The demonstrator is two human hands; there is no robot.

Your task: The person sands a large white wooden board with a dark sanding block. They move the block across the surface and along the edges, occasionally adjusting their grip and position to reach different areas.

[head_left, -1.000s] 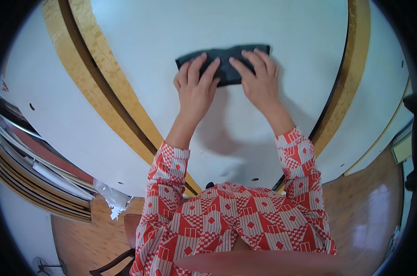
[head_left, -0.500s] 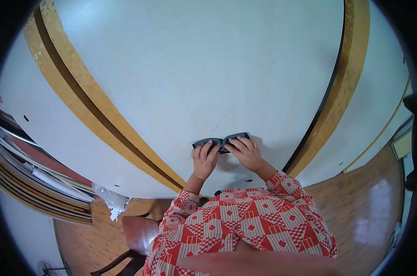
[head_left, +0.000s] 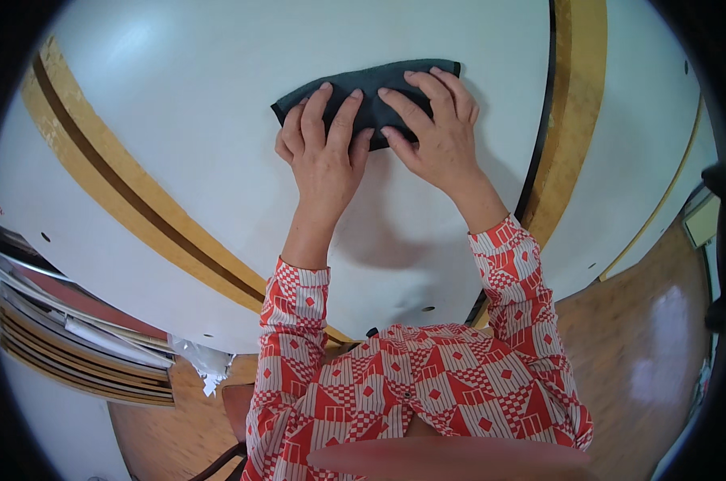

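Cloth (head_left: pixel 369 104) now covers a patch farther up the desk (head_left: pixel 218 152); your left hand (head_left: pixel 323 156) and right hand (head_left: pixel 443 148), fingers spread, press it.

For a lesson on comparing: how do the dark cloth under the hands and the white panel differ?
The cloth is dark grey-green with black edging; the panel is white. The cloth is small; the panel is far larger, running past the picture's top edge. The cloth lies under the left hand and right hand; the panel lies under the cloth. Both look largely plain.
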